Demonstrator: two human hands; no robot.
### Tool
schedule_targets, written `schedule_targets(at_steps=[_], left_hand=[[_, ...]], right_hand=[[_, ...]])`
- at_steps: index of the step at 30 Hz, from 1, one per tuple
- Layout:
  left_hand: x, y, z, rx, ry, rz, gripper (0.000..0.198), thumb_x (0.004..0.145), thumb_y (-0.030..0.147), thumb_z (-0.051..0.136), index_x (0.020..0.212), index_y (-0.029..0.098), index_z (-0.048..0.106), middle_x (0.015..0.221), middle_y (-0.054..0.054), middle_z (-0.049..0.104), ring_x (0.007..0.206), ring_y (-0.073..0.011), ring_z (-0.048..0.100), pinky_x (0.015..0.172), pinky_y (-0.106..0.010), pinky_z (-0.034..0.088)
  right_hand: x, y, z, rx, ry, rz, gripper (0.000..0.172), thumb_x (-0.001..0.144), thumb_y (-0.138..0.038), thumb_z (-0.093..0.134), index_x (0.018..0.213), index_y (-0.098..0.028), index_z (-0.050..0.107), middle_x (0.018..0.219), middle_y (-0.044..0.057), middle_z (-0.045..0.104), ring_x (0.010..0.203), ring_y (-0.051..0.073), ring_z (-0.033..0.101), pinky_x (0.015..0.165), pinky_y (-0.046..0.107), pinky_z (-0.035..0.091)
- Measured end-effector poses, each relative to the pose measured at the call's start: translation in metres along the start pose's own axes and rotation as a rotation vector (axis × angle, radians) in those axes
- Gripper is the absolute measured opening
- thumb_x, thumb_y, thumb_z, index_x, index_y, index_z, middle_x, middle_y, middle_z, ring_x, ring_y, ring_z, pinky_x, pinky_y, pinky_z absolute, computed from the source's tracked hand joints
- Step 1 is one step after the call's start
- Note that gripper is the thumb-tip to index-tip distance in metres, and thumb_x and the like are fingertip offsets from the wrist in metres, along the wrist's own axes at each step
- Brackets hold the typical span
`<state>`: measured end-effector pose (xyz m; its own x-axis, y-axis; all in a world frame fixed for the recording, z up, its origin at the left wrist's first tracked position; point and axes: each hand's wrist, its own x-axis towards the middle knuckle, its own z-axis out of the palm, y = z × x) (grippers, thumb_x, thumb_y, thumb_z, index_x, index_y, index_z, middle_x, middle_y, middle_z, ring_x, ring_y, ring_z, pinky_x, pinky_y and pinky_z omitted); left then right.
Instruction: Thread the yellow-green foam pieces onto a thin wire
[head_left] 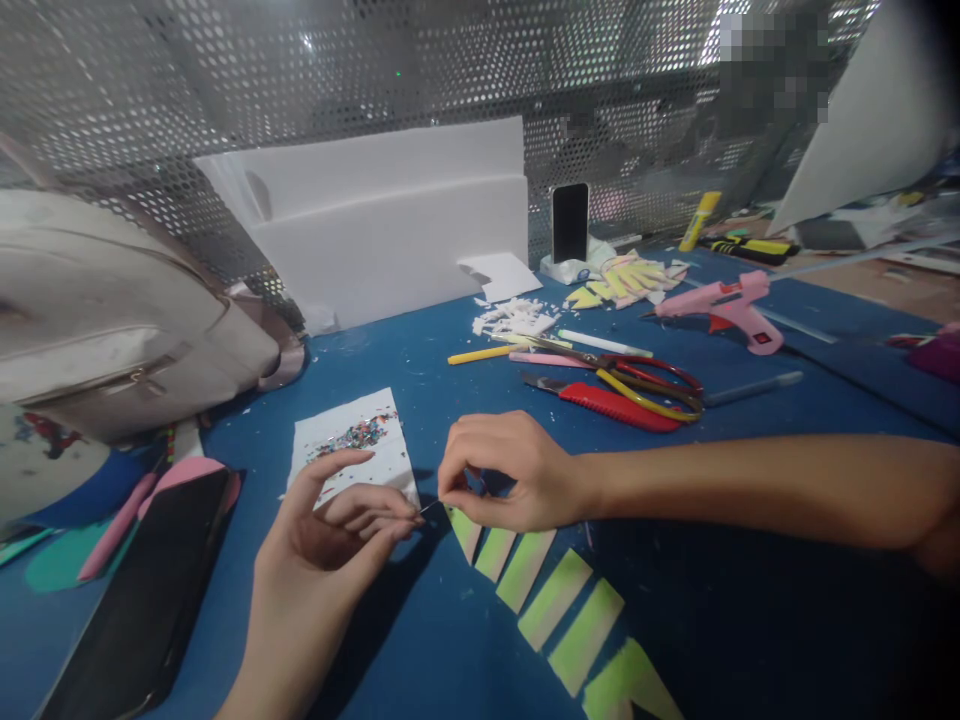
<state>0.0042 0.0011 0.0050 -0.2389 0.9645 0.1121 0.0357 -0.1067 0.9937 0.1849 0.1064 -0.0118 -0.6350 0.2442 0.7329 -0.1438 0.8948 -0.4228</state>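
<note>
My left hand (330,530) pinches something thin, like a needle or pin, between thumb and fingertips; its index finger is raised. My right hand (506,470) is closed in a pinch right beside it, over the top end of a row of yellow-green paper strips (555,600) on the blue table (712,630). What the right fingers hold is too small to make out. Just behind both hands lies a white paper (356,445) with a heap of coloured glitter bits on it.
A black phone in a pink case (142,590) lies at the left, a grey bag (112,320) behind it. Scissors (637,380), a red cutter (615,405), pink glue gun (724,305), pens, white foam boards (390,230) and a standing phone (570,222) sit further back.
</note>
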Motion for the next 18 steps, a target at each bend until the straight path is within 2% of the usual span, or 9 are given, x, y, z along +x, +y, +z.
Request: schedule_targets(at_steps=[8, 14, 18], left_hand=[[-0.0055, 0.0038, 0.0039, 0.080, -0.002, -0.061, 0.043, 0.073, 0.020, 0.077, 0.109, 0.024, 0.053, 0.062, 0.003, 0.071, 0.061, -0.0134, 0.067, 0.067, -0.022, 0.055], [-0.0040, 0.0005, 0.0049, 0.083, -0.023, -0.052, 0.042, 0.073, 0.020, 0.077, 0.107, 0.024, 0.053, 0.054, 0.006, 0.065, 0.054, -0.0120, 0.062, 0.058, -0.020, 0.049], [-0.0048, -0.0029, 0.0072, 0.085, -0.059, -0.019, 0.040, 0.074, 0.018, 0.074, 0.108, 0.024, 0.054, 0.054, 0.007, 0.062, 0.053, -0.0105, 0.059, 0.055, -0.018, 0.045]], right_hand=[[-0.0014, 0.0023, 0.0045, -0.148, -0.128, -0.054, 0.011, 0.094, -0.022, 0.052, 0.086, -0.018, 0.058, 0.080, -0.001, 0.063, 0.074, 0.011, 0.052, 0.067, 0.023, 0.039], [-0.0013, 0.0042, 0.0045, -0.159, -0.204, -0.081, 0.018, 0.098, -0.034, 0.052, 0.095, -0.018, 0.059, 0.085, 0.001, 0.066, 0.081, 0.012, 0.056, 0.069, 0.023, 0.038], [-0.0021, 0.0054, 0.0045, -0.148, -0.204, -0.106, 0.017, 0.099, -0.033, 0.050, 0.096, -0.019, 0.060, 0.087, 0.002, 0.066, 0.082, 0.012, 0.057, 0.069, 0.024, 0.038]])
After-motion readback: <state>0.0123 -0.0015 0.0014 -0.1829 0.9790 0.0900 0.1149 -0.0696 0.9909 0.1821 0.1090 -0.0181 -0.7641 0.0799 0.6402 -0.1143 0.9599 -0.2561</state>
